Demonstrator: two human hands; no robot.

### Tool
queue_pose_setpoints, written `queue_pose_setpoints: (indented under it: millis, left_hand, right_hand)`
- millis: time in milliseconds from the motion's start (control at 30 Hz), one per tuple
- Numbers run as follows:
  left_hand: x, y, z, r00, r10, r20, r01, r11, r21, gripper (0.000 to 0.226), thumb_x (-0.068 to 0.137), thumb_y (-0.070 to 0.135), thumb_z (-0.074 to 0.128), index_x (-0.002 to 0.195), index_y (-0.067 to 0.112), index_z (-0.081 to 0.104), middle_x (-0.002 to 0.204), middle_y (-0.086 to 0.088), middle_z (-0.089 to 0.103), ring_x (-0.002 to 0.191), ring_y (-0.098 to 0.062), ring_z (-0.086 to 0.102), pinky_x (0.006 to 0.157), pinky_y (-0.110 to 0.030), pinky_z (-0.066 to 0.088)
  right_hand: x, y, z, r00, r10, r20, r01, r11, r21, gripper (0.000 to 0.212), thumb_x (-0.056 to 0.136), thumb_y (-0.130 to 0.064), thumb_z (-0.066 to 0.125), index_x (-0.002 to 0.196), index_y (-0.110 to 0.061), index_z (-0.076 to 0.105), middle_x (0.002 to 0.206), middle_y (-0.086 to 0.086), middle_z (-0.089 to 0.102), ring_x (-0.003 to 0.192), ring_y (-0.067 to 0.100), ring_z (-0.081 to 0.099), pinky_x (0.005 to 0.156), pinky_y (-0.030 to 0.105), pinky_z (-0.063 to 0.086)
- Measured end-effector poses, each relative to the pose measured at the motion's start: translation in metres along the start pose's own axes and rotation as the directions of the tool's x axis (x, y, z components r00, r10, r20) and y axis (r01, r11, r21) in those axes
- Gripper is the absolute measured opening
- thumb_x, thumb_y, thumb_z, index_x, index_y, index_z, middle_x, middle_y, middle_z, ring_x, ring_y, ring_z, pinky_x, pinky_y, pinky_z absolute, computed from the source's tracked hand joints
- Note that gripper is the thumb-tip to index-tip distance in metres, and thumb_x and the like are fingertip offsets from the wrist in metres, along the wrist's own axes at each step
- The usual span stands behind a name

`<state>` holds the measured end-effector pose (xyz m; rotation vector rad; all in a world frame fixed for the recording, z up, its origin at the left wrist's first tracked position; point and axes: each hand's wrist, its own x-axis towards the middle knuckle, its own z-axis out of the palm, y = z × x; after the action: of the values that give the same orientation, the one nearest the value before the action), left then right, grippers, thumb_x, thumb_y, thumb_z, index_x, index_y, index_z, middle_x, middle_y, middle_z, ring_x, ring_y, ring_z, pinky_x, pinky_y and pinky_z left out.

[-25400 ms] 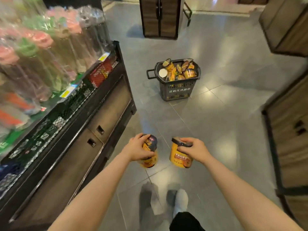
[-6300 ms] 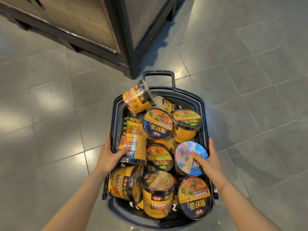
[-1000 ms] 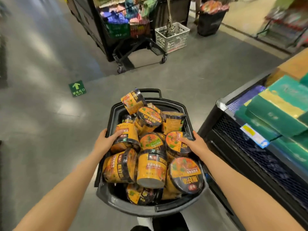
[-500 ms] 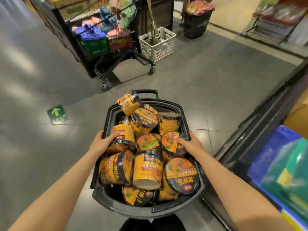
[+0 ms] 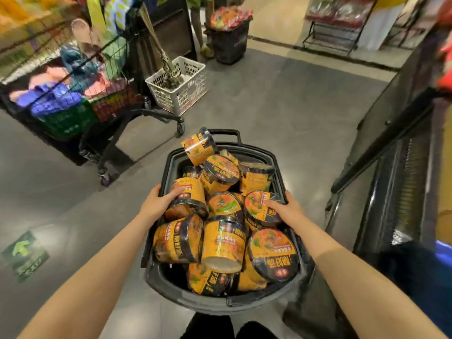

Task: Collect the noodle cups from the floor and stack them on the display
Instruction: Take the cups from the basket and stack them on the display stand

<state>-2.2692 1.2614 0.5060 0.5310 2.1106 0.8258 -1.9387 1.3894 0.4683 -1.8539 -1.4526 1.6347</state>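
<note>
A black plastic basket (image 5: 254, 300) is held up in front of me, heaped with several orange and black noodle cups (image 5: 225, 243). My left hand (image 5: 156, 204) grips the basket's left rim, thumb over a cup lying on its side. My right hand (image 5: 286, 210) grips the right rim, its fingers lying against a lidded cup (image 5: 259, 207). One cup (image 5: 199, 149) tilts over the far end near the basket's handle (image 5: 226, 133). A dark display stand (image 5: 401, 167) runs along the right.
A wheeled cart (image 5: 73, 94) full of coloured goods stands at the far left, with a white crate (image 5: 181, 85) beside it. A black bin (image 5: 230, 40) of red packets is farther back. A green arrow sticker (image 5: 24, 255) lies on the grey tiled floor.
The view has kept swinging right while I carry the basket; the cart and crate have shifted right and nearer. Both hands keep the same hold on the rims.
</note>
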Motion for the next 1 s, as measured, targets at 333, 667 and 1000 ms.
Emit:
queue_pose_setpoints:
  millis: [333,667,1000]
  left_hand:
    - [0.153,0.161,0.088,0.962,0.11,0.25,-0.142,0.983,0.115,0.11,0.066,0.069,0.073,0.154,0.023,0.023,0.154,-0.009,0.036,0.135,-0.032,0.042,0.109,-0.045,0.034]
    - [0.244,0.285,0.251,0.926,0.08,0.37,-0.165,0.965,0.204,0.13,0.05,0.084,0.07,0.154,0.024,0.02,0.155,-0.009,0.034,0.135,-0.034,0.042,0.111,-0.052,0.035]
    - [0.322,0.405,0.382,0.878,0.123,0.462,-0.222,0.961,0.166,0.114,0.066,0.066,0.07,0.155,0.02,0.016,0.155,-0.012,0.034,0.131,-0.033,0.046,0.106,-0.047,0.04]
  right_hand:
    - [0.101,-0.056,-0.069,0.971,0.115,-0.211,-0.095,0.99,0.103,0.1,0.079,-0.041,0.077,0.155,-0.019,0.017,0.151,0.007,0.039,0.133,0.027,0.044,0.099,0.033,0.039]
    - [0.232,-0.068,-0.197,0.93,0.195,-0.311,-0.147,0.974,0.172,0.101,0.078,-0.046,0.076,0.155,-0.02,0.016,0.156,0.009,0.032,0.14,0.03,0.034,0.111,0.041,0.032]
    - [0.358,-0.107,-0.318,0.906,0.215,-0.364,-0.145,0.967,0.21,0.099,0.079,-0.042,0.076,0.155,-0.02,0.017,0.154,0.009,0.035,0.139,0.029,0.036,0.108,0.04,0.035]
